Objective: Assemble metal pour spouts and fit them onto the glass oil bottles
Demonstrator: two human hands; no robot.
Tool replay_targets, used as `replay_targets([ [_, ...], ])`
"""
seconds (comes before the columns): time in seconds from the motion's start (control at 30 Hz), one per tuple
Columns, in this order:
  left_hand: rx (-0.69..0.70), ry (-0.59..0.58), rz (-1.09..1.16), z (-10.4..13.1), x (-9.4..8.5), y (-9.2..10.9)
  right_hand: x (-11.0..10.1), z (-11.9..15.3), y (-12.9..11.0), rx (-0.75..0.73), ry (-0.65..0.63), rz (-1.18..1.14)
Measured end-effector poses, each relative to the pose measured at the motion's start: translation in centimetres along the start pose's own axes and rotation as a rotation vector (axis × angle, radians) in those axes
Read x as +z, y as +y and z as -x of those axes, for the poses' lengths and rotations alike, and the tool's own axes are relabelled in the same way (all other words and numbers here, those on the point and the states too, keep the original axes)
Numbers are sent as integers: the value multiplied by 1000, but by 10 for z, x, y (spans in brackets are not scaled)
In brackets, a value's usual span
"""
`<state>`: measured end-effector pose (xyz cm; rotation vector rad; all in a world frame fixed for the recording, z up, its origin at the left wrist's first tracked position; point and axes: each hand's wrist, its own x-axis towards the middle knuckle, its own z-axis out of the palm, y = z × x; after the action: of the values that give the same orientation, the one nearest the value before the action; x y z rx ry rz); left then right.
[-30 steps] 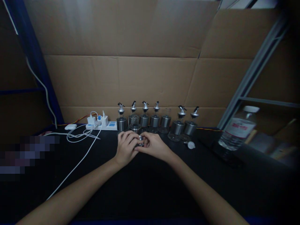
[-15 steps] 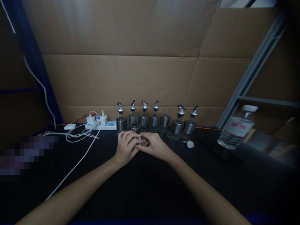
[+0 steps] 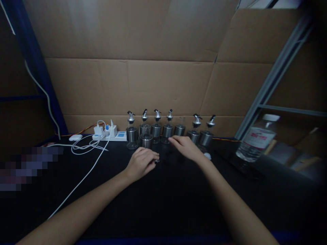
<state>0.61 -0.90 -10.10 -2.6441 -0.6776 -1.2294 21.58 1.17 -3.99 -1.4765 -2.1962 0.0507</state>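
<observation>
My left hand (image 3: pixel 143 160) is closed just above the black table, fingers wrapped around a small silver piece (image 3: pixel 157 160). Only the shiny end of this piece sticks out past the fingertips, and its shape is mostly hidden. Just behind the hand stands a glass oil bottle (image 3: pixel 146 139) with a steel sleeve and no pour spout on it. My right hand (image 3: pixel 186 147) is apart from the left, in front of another spoutless bottle (image 3: pixel 180 130). Its index finger points left, while the other fingers are hidden under the hand.
Several steel-sleeved bottles with silver pour spouts, one being the leftmost bottle (image 3: pixel 132 134), line the cardboard wall (image 3: pixel 133 85). A white round cap (image 3: pixel 207 156) shows beside my right forearm. Left lies a power strip (image 3: pixel 120 136) with white cables; right stands a water bottle (image 3: pixel 257 139).
My hands, together before, have separated. The right one has moved right and away from me, toward the bottles; the left keeps the small silver piece and has shifted slightly toward me.
</observation>
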Motion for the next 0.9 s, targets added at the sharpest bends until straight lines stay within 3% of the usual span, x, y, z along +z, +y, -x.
replay_targets([
  [0.13,-30,-88,3,-1,2,1,-3,-1,23,132,-51,264],
  [0.3,-94,-141,25,-1,4,-1,-2,-1,37,185,-189,323],
  [0.57,-210,-156,52,0,9,-6,23,-3,28,86,-238,325],
  [0.9,-150,-139,67,-1,6,-3,38,-3,19,104,-243,373],
])
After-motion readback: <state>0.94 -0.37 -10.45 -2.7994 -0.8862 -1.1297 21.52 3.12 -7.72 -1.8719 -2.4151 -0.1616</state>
